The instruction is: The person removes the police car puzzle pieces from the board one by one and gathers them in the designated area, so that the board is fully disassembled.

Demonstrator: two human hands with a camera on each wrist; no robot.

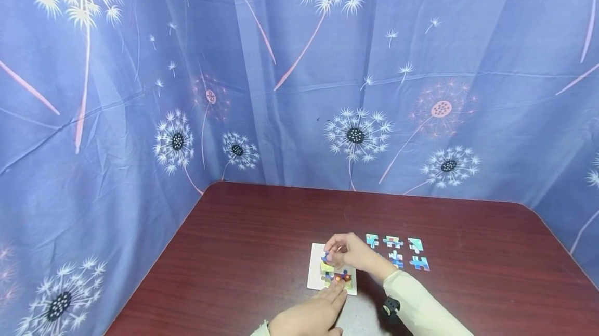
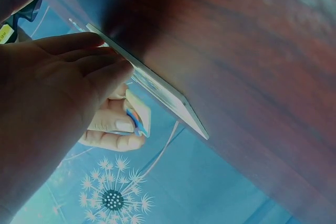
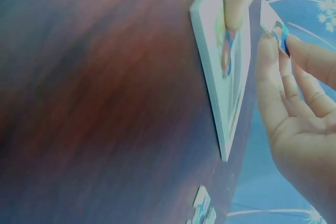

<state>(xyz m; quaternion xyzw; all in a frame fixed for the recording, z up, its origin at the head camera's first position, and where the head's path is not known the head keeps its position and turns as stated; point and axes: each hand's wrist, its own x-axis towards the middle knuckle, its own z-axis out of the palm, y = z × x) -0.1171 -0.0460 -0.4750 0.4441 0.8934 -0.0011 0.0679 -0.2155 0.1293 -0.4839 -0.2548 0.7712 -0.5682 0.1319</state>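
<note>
A white puzzle tray [image 1: 314, 269] lies on the table in front of me. Joined pieces [image 1: 341, 278] with blue, red and yellow print fill its near side. My left hand [image 1: 314, 313] reaches in from the near edge, its straight fingers resting on those pieces. Over the tray, my right hand [image 1: 356, 256] pinches a puzzle piece [image 3: 275, 23] between thumb and fingers. The left wrist view shows this piece [image 2: 137, 114] raised off the tray and tilted, with blue on its printed face.
Several loose puzzle pieces, one of them a blue piece [image 1: 419, 263], lie to the right of the tray on the dark red table [image 1: 243, 253]. A blue curtain [image 1: 299, 133] with dandelion prints hangs behind and beside the table. A black device [image 1: 391, 306] is on the right wrist.
</note>
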